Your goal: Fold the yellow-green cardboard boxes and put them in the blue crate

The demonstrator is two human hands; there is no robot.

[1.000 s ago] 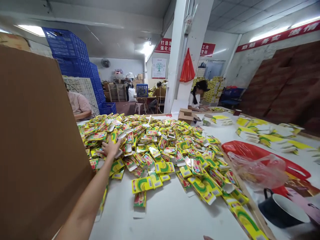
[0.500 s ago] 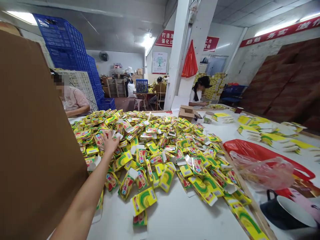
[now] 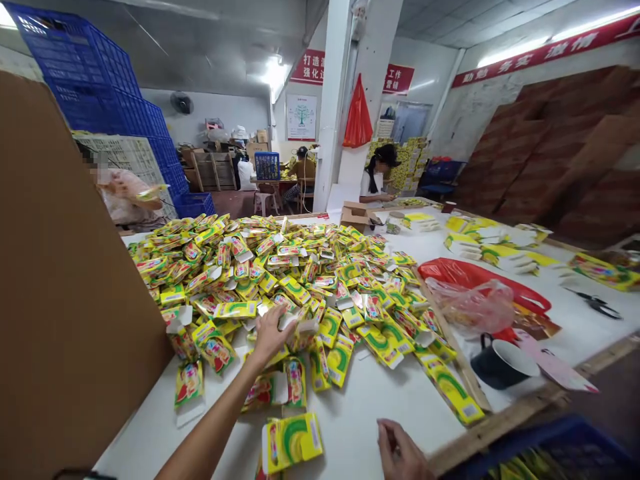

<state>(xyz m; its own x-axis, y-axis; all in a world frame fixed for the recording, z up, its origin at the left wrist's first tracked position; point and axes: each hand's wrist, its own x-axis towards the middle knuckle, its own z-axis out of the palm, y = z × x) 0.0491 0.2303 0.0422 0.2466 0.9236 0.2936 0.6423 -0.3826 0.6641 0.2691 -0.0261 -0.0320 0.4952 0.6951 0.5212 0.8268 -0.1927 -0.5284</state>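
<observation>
Cartons point(image 3: 294, 290), small and yellow, lie heaped across the white table point(image 3: 350, 420), and more of them now sit on its near side than half a second ago. The left hand point(image 3: 273, 332) has come back from deeper in the heap; its grip is loose, fingers spread over cartons, closed around none that I can see. The right hand point(image 3: 403, 453) has come into view, fingers curled; whether it pinches anything I cannot tell. The shift seems to put loose cartons within easier reach of both hands
</observation>
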